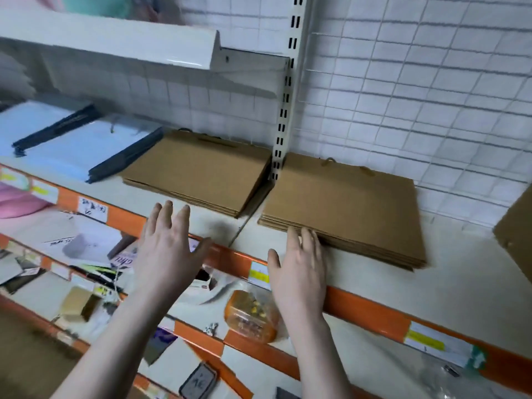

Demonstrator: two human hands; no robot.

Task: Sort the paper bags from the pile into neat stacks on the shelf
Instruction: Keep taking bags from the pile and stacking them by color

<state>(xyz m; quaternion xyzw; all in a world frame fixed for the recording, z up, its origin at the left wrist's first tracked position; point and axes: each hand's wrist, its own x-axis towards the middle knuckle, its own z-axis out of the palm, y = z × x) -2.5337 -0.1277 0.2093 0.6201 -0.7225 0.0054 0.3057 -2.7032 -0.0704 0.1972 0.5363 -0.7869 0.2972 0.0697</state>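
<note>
Two flat stacks of brown paper bags lie on the white shelf (449, 283): the left stack (198, 171) beside the upright post, the right stack (345, 205) just past it. My right hand (299, 266) is spread flat, its fingertips at the front left corner of the right stack. My left hand (169, 243) hovers with straight fingers over the shelf's front edge, in front of the left stack, holding nothing. Further left lie stacks of light blue bags (72, 148) with dark edges.
An orange price rail (368, 309) runs along the shelf front. Another brown bag (518, 228) juts in at the right edge. A white upper shelf (115, 38) overhangs the left. Lower shelves hold an orange packet (250, 315), cards and small items. Wire grid backs the shelf.
</note>
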